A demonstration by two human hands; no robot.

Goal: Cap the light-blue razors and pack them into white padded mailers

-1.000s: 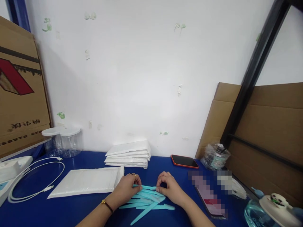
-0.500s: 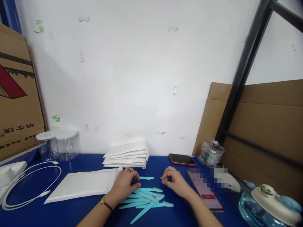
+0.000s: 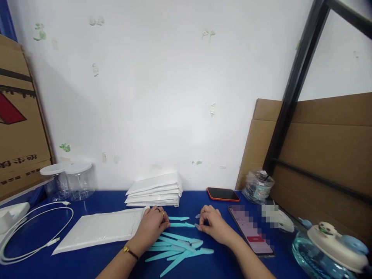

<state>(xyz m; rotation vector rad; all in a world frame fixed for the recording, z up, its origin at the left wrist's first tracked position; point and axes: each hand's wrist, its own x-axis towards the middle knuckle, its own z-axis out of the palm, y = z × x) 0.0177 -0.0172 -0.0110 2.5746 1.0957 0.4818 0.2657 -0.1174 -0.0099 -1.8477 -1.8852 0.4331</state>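
Another teal tool (image 3: 182, 224) has come off the pile (image 3: 177, 248) on the counter (image 3: 217, 267); my left hand (image 3: 153, 224) pinches its left end, while my right hand (image 3: 213, 225), fingers curled nearly closed, grips a small clear cap (image 3: 197, 226) by its tip.

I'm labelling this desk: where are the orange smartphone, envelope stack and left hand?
Orange smartphone (image 3: 223, 194): head view, dark screen.
Envelope stack (image 3: 155, 184): head view, top envelope.
Left hand (image 3: 151, 225): head view, back of hand.
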